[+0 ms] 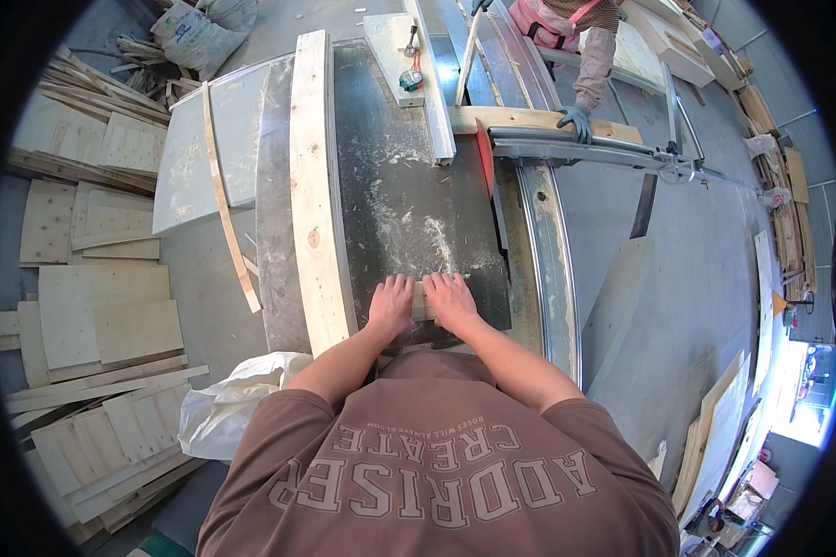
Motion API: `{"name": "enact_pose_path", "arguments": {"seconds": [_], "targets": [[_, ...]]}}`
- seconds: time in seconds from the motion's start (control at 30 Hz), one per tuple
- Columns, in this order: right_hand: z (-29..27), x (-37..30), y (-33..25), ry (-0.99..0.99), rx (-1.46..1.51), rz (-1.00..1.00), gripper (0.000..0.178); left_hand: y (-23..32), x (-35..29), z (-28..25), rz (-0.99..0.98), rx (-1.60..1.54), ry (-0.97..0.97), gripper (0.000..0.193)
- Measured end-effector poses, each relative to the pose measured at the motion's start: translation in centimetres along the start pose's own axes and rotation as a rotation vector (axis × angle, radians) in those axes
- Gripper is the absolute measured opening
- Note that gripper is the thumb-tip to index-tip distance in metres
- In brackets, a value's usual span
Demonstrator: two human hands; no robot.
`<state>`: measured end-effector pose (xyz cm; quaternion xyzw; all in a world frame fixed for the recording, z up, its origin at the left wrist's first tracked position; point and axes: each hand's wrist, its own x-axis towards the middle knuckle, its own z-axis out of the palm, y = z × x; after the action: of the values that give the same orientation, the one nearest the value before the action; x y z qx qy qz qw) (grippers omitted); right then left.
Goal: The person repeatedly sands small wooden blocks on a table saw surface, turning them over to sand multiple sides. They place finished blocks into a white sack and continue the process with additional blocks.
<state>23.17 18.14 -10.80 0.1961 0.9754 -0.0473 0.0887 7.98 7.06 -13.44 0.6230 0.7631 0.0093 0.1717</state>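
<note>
One wood piece [422, 303] between left hand [394, 303], right hand [450, 302].

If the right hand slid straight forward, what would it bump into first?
Probably the pale sawdust on the dark tabletop, if the right hand stays low; its height is unclear.

The dark grey metal saw table [367, 139] spans the centre of the frame, strewn with pale sawdust [434, 243]; on it lie a long, knotty, pale wooden plank [314, 186] left of centre, a flat whitish board [385, 48] at upper centre and a short pale wooden piece [422, 303] at the lower edge
</note>
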Motion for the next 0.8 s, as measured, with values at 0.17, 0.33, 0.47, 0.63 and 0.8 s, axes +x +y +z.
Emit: {"name": "enact_pose_path", "arguments": {"seconds": [0.17,0.33,0.47,0.63,0.8], "targets": [[0.14,-0.03,0.08,0.021,-0.003,-0.003,0.084,0.02,0.04,-0.10,0.007,-0.001,0.008,0.085],[0.24,-0.02,0.11,0.014,-0.004,-0.003,0.083,0.08,-0.04,-0.21,0.006,0.001,0.006,0.087],[0.59,-0.03,0.15,0.026,-0.006,-0.002,0.081,0.13,-0.02,-0.23,0.003,0.000,0.003,0.088],[0.38,-0.02,0.19,0.010,-0.003,-0.002,0.083,0.24,0.06,-0.38,-0.007,-0.002,-0.015,0.088],[0.20,-0.03,0.18,0.000,0.009,-0.002,0.084,0.22,0.07,-0.21,-0.010,-0.003,-0.008,0.087]]}}
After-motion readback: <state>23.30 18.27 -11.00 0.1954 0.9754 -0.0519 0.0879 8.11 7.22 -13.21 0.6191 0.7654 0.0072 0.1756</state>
